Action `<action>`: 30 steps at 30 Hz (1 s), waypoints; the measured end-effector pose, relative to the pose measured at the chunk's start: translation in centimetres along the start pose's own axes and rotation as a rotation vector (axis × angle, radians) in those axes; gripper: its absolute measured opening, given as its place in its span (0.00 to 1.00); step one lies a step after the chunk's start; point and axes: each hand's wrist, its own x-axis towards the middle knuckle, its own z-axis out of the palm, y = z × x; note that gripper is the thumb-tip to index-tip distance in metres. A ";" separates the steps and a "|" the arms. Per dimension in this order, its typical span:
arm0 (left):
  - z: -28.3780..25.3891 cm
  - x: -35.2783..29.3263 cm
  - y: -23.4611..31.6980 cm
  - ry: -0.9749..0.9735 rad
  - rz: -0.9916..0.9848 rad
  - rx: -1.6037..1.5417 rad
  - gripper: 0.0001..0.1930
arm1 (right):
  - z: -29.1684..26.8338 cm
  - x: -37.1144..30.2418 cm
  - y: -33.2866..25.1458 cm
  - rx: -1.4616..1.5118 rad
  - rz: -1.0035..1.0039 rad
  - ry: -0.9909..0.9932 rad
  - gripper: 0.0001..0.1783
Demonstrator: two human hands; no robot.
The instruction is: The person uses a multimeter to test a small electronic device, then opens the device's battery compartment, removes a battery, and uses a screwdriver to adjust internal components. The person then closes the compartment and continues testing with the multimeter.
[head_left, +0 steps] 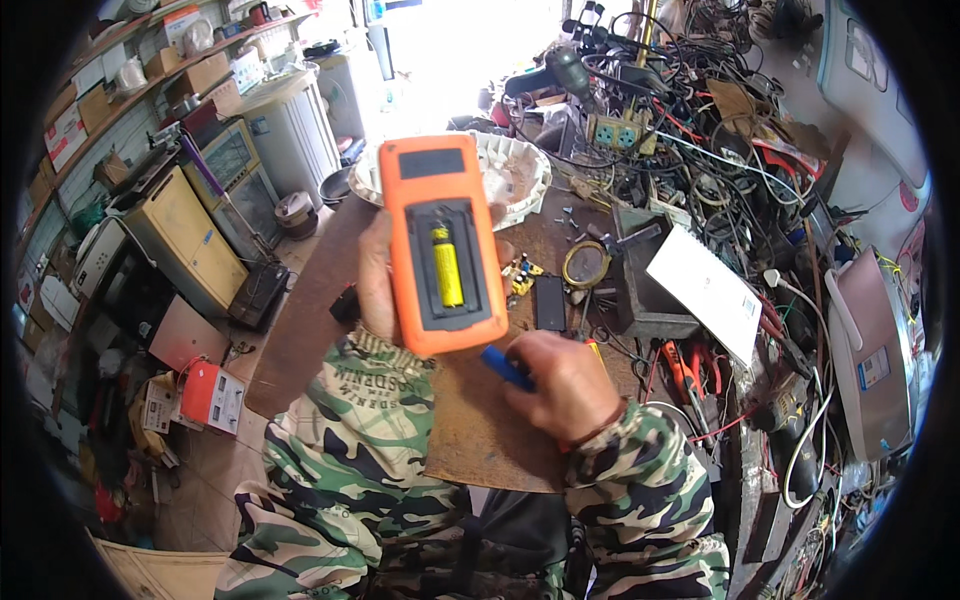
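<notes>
My left hand [376,285] is wrapped round an orange multimeter [408,285], raised over the table with its back facing me. Its battery compartment [430,290] is uncovered, and a single yellow battery [449,270] lies lengthwise in it. Just below and to the right of the multimeter, my right hand [568,385] is closed on a short blue piece [505,368]. One end of it sticks out past the fingers; the rest is hidden in the grip, so its kind cannot be made out.
On the brown table [320,280] lie a dark flat rectangle [549,302], a round brass-rimmed piece [585,264] and small parts. A white basket [530,190] stands behind. A grey metal tray [650,322], white booklet [705,290], pliers [685,375] and tangled cables [700,130] crowd the right.
</notes>
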 end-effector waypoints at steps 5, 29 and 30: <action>-1.0 0.6 0.2 -0.037 0.054 -0.018 0.38 | 1.5 -0.9 -0.1 -0.109 -0.022 -0.041 0.16; -0.9 -0.1 2.1 -0.002 0.135 -0.133 0.36 | -3.1 1.7 1.3 -0.401 0.269 0.055 0.16; -0.8 0.1 1.7 0.001 0.116 -0.145 0.37 | -2.8 2.8 1.5 -0.495 0.305 0.038 0.17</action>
